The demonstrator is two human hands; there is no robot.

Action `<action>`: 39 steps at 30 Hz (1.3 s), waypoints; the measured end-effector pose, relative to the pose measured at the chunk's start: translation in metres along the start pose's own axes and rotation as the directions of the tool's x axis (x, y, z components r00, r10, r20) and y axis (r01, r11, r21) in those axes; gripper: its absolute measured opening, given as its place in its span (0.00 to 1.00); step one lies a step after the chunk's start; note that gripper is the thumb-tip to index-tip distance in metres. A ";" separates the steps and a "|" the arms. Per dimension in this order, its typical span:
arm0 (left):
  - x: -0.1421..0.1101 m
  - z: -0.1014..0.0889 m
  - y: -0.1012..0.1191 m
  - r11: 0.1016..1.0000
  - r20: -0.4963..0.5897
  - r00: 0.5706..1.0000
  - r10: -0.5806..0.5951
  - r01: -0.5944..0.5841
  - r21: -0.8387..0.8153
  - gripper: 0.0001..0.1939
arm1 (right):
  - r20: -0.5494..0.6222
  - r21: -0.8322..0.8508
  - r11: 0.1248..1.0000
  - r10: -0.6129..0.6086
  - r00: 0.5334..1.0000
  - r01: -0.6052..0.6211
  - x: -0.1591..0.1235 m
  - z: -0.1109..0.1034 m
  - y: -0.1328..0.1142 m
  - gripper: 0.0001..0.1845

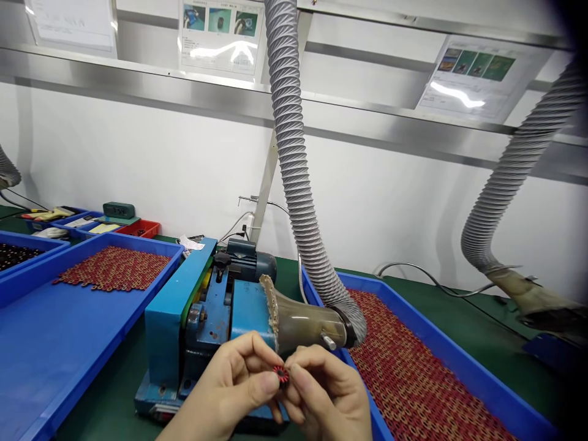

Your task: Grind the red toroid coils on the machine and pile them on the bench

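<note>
Between the fingertips of both hands is a small round part (281, 373), a ring with a dark centre and red segments radiating around it, like a tiny wound coil. The thumb and forefinger of my left hand (239, 383) pinch it from the left. From the right, my right hand (321, 386) has its thumb and forefinger closed at its edge. Both hands are just in front of a blue belt-type machine (184, 294) with a motor (250, 260). A brownish suction nozzle (310, 323) on its right side sits just above my right hand.
A blue tray (427, 334) full of red-and-tan ring parts lies right. At left, another blue tray (68, 343) holds similar parts (119, 267) at its far end. A grey ribbed hose (294, 153) hangs over the machine. Farther back are a red bin (144, 229) and a clock (118, 211).
</note>
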State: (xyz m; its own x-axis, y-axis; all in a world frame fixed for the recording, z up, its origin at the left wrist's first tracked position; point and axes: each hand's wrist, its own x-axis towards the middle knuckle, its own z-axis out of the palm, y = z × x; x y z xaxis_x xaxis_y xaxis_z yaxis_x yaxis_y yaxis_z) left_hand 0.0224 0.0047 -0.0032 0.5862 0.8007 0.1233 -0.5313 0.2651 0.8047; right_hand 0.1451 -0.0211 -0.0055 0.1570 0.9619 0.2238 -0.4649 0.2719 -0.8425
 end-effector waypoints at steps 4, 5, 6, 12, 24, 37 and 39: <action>-0.001 -0.001 0.001 1.000 0.002 1.000 -0.016 0.016 0.001 0.20 | 0.067 -0.066 0.997 0.051 0.996 -0.047 -0.001 -0.006 0.000 0.16; -0.001 0.000 0.002 1.000 0.001 1.000 -0.024 0.024 -0.003 0.20 | 0.083 -0.083 0.995 0.056 0.995 -0.049 -0.001 -0.008 0.000 0.17; -0.002 0.000 0.002 0.999 0.002 1.000 -0.031 0.031 -0.005 0.19 | 0.094 -0.099 0.994 0.060 0.994 -0.050 -0.001 -0.009 0.000 0.17; -0.001 0.000 0.002 0.999 0.026 0.999 -0.045 0.045 0.003 0.18 | 0.076 -0.043 0.998 0.051 0.996 -0.048 0.000 -0.009 -0.001 0.15; -0.001 -0.001 0.001 0.999 0.021 0.999 -0.026 0.025 0.049 0.20 | 0.095 0.059 0.995 0.072 0.993 -0.078 0.001 -0.010 0.003 0.15; 0.004 -0.006 -0.008 1.000 0.066 0.998 -0.009 0.010 -0.013 0.20 | 0.109 -0.070 0.992 0.112 0.988 -0.105 -0.001 -0.008 0.003 0.21; 0.005 -0.006 -0.008 1.000 0.041 0.999 -0.012 0.013 -0.020 0.19 | 0.094 -0.079 0.993 0.096 0.991 -0.088 -0.001 -0.007 0.003 0.21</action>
State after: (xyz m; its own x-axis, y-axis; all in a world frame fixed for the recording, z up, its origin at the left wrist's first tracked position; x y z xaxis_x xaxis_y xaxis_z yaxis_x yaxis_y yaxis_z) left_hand 0.0257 0.0103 -0.0126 0.6172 0.7748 0.1369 -0.5357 0.2863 0.7944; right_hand 0.1495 -0.0216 -0.0120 0.0289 0.9818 0.1875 -0.4071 0.1829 -0.8949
